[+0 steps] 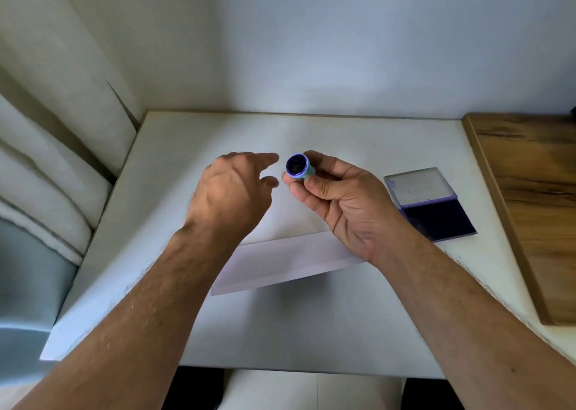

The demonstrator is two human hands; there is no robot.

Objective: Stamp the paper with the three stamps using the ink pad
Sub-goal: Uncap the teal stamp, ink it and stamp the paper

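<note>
Holding round stamp [298, 166] inked-face-up, right hand [339, 200] pinching it; left hand [230, 197] open, empty. Advice: press squarely onto paper [290, 261] below stamp.

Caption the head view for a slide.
Right hand holds a round stamp, inked face up, above the paper; left hand open beside it.

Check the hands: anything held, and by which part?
The right hand holds a small round stamp by its teal barrel, pinched between thumb and fingers, inked face tilted toward the camera. The left hand holds nothing.
</note>
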